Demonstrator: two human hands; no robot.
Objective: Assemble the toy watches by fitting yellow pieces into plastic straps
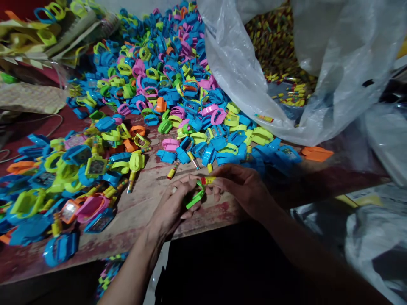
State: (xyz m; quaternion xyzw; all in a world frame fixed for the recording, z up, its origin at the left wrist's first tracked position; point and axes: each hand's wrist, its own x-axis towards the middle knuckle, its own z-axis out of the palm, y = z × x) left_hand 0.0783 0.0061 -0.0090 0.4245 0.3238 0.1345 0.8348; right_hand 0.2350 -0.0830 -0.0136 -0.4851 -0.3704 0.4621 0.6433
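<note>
My left hand is closed round a green plastic toy watch band near the table's front edge. My right hand pinches a small yellow and red tube and holds it against the top of the green band. The two hands meet just in front of a large heap of plastic toy watches in blue, green, pink and orange. A few more small tubes lie loose on the worn red table just beyond my fingers.
A clear plastic bag at the right holds several small yellow and red tubes. More toy watches lie at the left. Packaging with rings is at the far left corner. An orange piece lies at the right.
</note>
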